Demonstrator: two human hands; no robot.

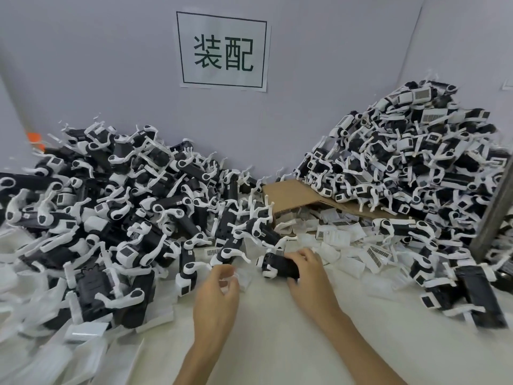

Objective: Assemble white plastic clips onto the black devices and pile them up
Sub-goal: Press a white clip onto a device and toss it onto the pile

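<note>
A pale white table (266, 337) fills the lower half of the frame and meets a plain lavender-grey wall (111, 65). A paper sign (223, 51) with two large dark characters in a thin border hangs on the wall at upper centre.

A sprawling left pile (111, 195) of black devices with white clips fitted covers the left side of the frame. A taller right pile (410, 162) of the same climbs toward the upper right. A flat sheet of brown cardboard (291, 195) lies between them at centre, partly under the right pile. Small white packets (337, 234), some with barcode labels, are scattered just below the cardboard. A grey metal bar (497, 207) slants down the right edge. A small orange object (35, 140) peeks out at the far left.

Two bare forearms reach up from the bottom centre. The right hand (308, 270) is palm down, with its fingers wrapped over a black device (280, 266) lying on the table just below centre; a white clip is on the device's left end. The left hand (219, 284) hangs just to the left of it, fingers curled in toward the thumb. A small white piece (244, 279) sits at its fingertips, but motion blur hides whether the fingers are pinching it.
</note>
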